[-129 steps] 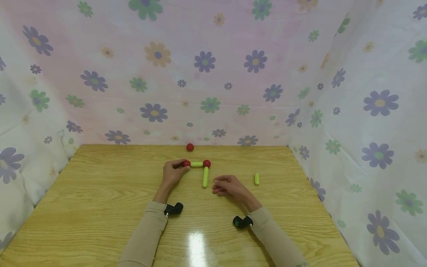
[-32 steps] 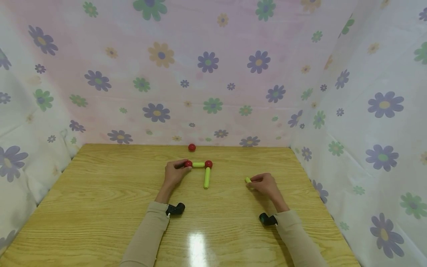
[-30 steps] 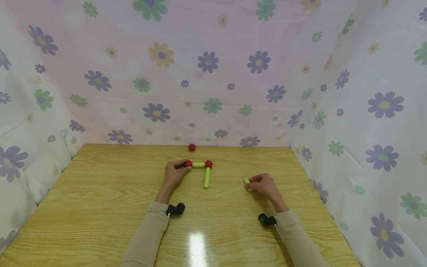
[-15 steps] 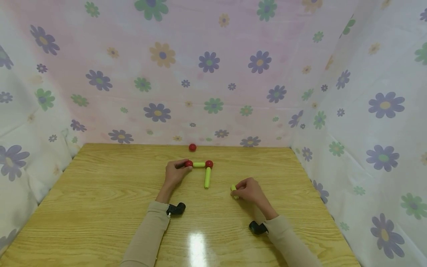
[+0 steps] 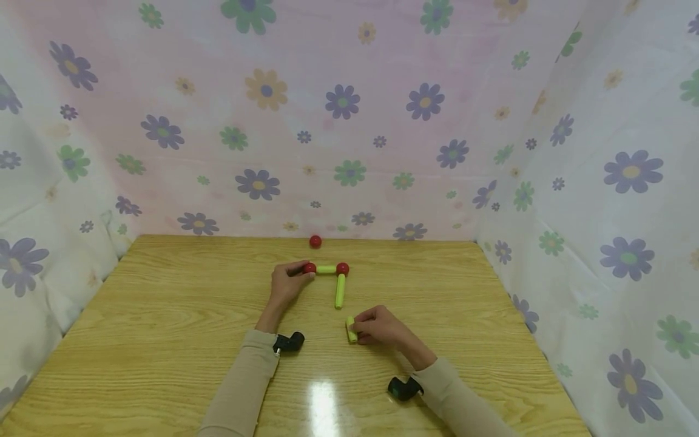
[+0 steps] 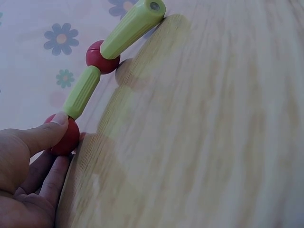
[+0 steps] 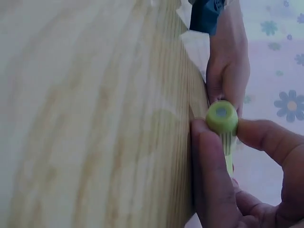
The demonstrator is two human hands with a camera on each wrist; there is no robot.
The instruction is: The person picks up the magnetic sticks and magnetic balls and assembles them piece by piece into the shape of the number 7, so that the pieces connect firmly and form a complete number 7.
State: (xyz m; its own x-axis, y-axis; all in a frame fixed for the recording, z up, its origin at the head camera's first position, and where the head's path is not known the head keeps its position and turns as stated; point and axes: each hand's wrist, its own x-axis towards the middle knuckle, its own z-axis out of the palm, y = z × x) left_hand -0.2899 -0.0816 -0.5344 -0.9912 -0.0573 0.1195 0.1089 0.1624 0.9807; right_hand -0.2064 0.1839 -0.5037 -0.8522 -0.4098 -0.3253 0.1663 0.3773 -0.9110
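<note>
My left hand (image 5: 285, 284) pinches a red ball (image 5: 310, 268) between thumb and fingers. From it a lime-green magnetic rod (image 5: 326, 269) runs right to a second red ball (image 5: 342, 268). Another lime-green rod (image 5: 340, 291) joins that ball and points toward me, making a corner; in the left wrist view its free end shows a grey metal disc. Just in front of that free end, my right hand (image 5: 382, 326) pinches a separate lime-green rod (image 5: 351, 329), apart from the corner. The right wrist view shows this rod (image 7: 222, 118) end-on, between thumb and fingers, close to the tabletop.
One loose red ball (image 5: 315, 241) lies at the back edge of the wooden table (image 5: 191, 376), behind the joined pieces. Flower-patterned cloth (image 5: 306, 194) hangs at the back and both sides. A black camera (image 5: 404, 388) sits at the right wrist, another (image 5: 289, 342) at the left.
The right hand took up the rod lying at the right and carried it left and toward me, near the corner's free end. Left hand and joined pieces stayed put.
</note>
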